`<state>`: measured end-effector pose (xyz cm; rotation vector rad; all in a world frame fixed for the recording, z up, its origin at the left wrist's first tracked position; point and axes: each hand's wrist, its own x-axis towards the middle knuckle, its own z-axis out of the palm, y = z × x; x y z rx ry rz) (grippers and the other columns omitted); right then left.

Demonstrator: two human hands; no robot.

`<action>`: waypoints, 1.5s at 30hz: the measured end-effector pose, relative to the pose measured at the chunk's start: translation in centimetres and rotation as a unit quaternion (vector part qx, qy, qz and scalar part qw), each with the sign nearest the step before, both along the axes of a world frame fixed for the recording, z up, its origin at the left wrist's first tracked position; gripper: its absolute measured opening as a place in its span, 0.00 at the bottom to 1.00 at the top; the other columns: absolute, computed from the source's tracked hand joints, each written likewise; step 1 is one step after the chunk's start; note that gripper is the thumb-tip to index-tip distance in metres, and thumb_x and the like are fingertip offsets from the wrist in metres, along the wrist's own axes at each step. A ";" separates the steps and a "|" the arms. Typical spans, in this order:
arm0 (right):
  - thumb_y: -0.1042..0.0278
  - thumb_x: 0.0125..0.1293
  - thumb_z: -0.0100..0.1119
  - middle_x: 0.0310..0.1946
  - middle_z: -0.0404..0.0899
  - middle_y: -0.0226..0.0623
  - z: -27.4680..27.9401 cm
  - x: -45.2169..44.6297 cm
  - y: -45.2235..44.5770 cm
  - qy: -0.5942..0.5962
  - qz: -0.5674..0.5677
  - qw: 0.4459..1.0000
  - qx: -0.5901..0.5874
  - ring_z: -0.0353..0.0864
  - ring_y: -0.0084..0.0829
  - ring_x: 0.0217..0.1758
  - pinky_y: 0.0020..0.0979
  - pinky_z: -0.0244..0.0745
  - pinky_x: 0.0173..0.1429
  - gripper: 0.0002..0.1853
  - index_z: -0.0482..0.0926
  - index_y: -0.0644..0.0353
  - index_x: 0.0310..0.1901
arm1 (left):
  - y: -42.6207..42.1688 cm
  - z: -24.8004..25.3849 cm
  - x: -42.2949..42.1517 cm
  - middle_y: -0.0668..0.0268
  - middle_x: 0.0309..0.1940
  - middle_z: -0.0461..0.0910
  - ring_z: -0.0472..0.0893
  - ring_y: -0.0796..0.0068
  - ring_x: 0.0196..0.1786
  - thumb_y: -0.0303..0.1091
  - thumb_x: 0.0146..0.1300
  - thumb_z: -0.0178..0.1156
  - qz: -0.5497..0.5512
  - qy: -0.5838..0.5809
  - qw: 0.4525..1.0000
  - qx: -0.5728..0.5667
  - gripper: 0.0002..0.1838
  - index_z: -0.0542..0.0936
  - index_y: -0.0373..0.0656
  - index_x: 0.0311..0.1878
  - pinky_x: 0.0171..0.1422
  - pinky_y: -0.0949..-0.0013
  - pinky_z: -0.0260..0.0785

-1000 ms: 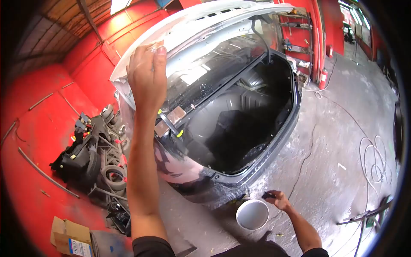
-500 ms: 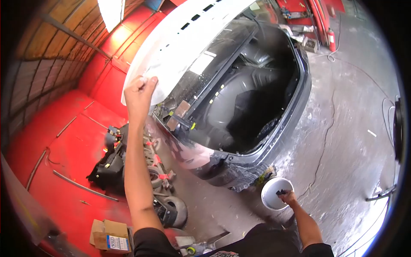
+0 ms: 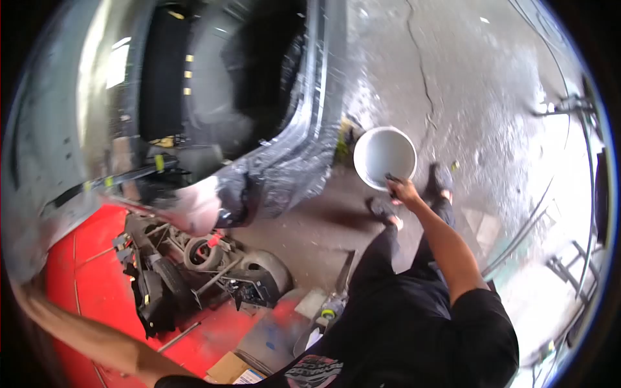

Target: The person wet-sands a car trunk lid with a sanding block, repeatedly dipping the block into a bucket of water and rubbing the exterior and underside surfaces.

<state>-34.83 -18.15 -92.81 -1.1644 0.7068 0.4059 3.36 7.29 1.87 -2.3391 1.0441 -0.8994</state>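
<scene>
A white bucket (image 3: 385, 157) stands on the floor beside the rear corner of the car (image 3: 275, 165). My right hand (image 3: 402, 191) is at the bucket's near rim, its fingers closed around a small dark object (image 3: 391, 179) that I cannot make out. My left arm stretches out to the far left, and my left hand (image 3: 24, 292) is a blur at the dark edge of the view, close to the raised panel (image 3: 39, 155). Its fingers do not show clearly. Plastic film covers part of the car's corner.
Car parts and a tire (image 3: 203, 252) lie by the red surface at the lower left. A cardboard box (image 3: 228, 368) is at the bottom. My feet are just below the bucket. Hoses and a metal stand (image 3: 572, 265) are at the right.
The view has swung down toward the floor and my feet. My left hand has shifted to the far left edge. My right hand went over the bucket and is now at its near rim.
</scene>
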 end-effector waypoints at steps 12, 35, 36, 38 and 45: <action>0.63 0.74 0.54 0.47 0.87 0.53 -24.2 7.7 2.2 0.119 0.186 0.907 -0.359 0.90 0.49 0.48 0.45 0.85 0.53 0.22 0.74 0.67 0.63 | -6.7 -3.8 -1.3 0.59 0.66 0.80 0.76 0.68 0.69 0.43 0.82 0.50 0.147 -0.064 0.978 -0.134 0.25 0.78 0.34 0.69 0.76 0.64 0.64; 0.58 0.69 0.65 0.45 0.80 0.37 1.2 8.4 -1.3 0.059 -0.327 0.933 0.141 0.83 0.33 0.45 0.43 0.82 0.34 0.35 0.70 0.56 0.75 | -8.0 -5.6 -2.1 0.54 0.62 0.84 0.80 0.70 0.64 0.38 0.80 0.55 -0.055 0.239 0.915 -0.319 0.22 0.82 0.28 0.63 0.72 0.66 0.68; 0.60 0.68 0.66 0.44 0.81 0.37 2.3 8.9 -1.2 0.037 -0.318 0.937 0.141 0.83 0.33 0.42 0.42 0.83 0.34 0.37 0.67 0.56 0.77 | -8.1 -5.2 -2.3 0.55 0.63 0.84 0.80 0.71 0.64 0.42 0.80 0.57 -0.050 0.249 0.909 -0.332 0.24 0.83 0.30 0.64 0.71 0.66 0.68; 0.65 0.66 0.67 0.39 0.84 0.37 5.4 9.7 -2.0 -0.017 -0.298 0.945 0.131 0.83 0.31 0.31 0.39 0.84 0.31 0.38 0.66 0.57 0.77 | -8.2 -4.3 -2.6 0.56 0.62 0.85 0.80 0.71 0.64 0.44 0.79 0.58 -0.018 0.245 0.904 -0.349 0.25 0.83 0.30 0.64 0.71 0.67 0.68; 0.67 0.64 0.70 0.37 0.84 0.35 7.7 7.0 -6.5 -0.048 -0.350 0.924 0.146 0.84 0.30 0.32 0.33 0.84 0.32 0.18 0.82 0.63 0.53 | -6.3 -1.0 0.0 0.60 0.58 0.87 0.80 0.71 0.63 0.49 0.77 0.60 -0.017 0.215 0.921 -0.326 0.25 0.86 0.39 0.63 0.72 0.69 0.66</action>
